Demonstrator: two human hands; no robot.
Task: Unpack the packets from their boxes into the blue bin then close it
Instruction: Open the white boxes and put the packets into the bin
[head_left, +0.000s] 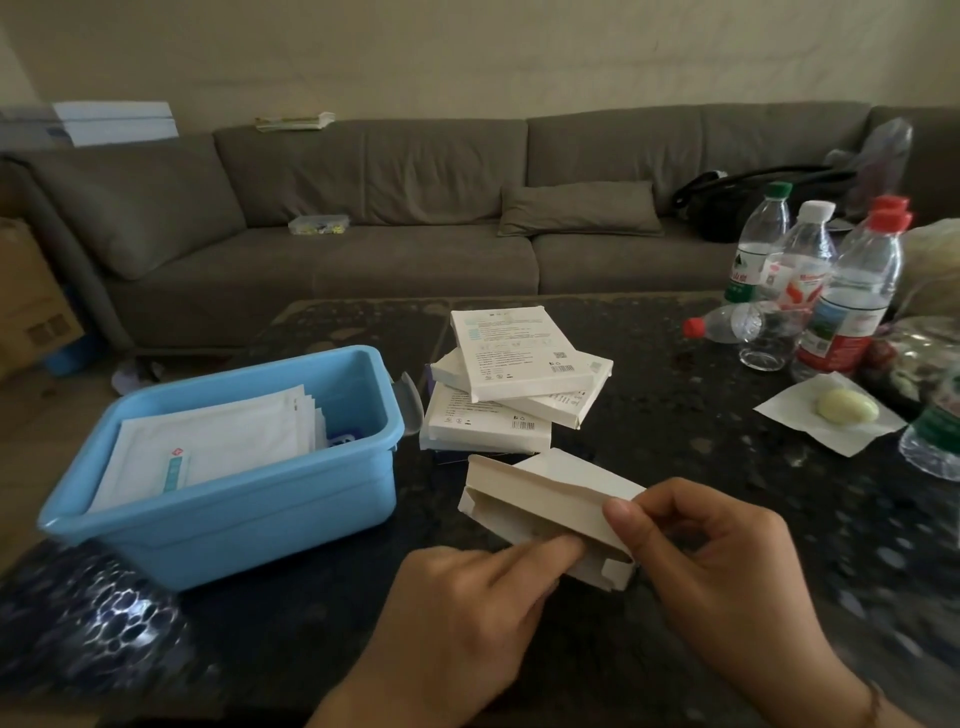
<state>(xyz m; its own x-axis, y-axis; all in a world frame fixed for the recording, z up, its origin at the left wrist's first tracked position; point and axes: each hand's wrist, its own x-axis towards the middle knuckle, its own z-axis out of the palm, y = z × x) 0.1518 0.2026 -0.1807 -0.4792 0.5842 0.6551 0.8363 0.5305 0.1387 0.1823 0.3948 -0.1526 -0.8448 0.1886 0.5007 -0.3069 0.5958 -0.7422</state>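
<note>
The open box (550, 514) is up over the table (675, 415), just right of the blue bin (234, 525). The right hand (717, 561) pinches its top flap, and the left hand (467, 608) has fingers tucked in its open end. It looks like thin, light card that bends easily, so hold the edges softly.

The left hand's (467, 603) fingertips vanish inside the open box (545, 514), whose contents stay unseen. The blue bin's (249, 525) wall hides the packets' (208, 447) lower parts. At the table's (675, 415) right edge, a green-labelled bottle (932, 441) is cut off.
</note>
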